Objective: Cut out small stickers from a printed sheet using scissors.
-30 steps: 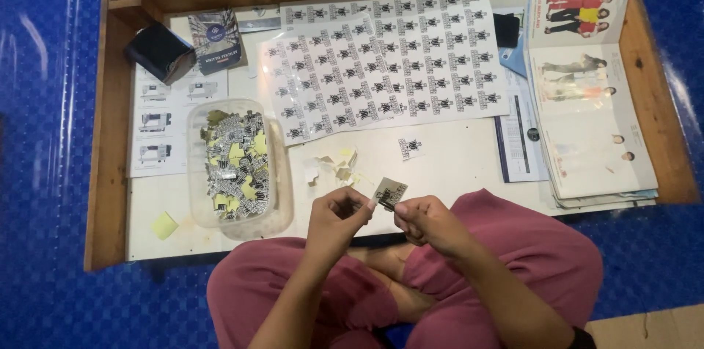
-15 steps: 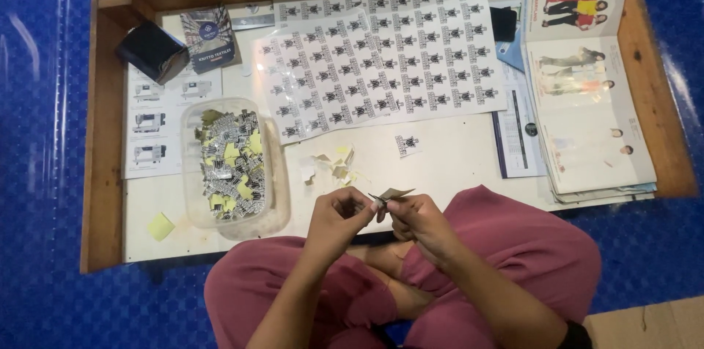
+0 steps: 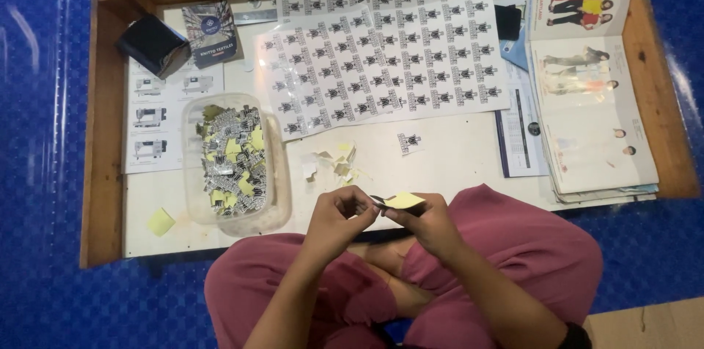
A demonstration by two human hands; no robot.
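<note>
A low wooden worktop (image 3: 103, 173) with a raised rim stands on a blue floor (image 3: 37, 100). A large sticker sheet (image 3: 381, 52) lies across its middle. A clear tub of cut stickers (image 3: 233, 162) sits near the left edge, a dark box (image 3: 152, 44) in the far left corner, and a stack of catalogues (image 3: 587, 100) along the right edge.

Both hands, the left hand (image 3: 339, 215) and the right hand (image 3: 425, 221), pinch one small yellow-backed sticker (image 3: 400, 201) between them. Beside the left hand stands a clear plastic tub (image 3: 273, 195) full of cut stickers, on the low wooden table (image 3: 103, 173).
</note>
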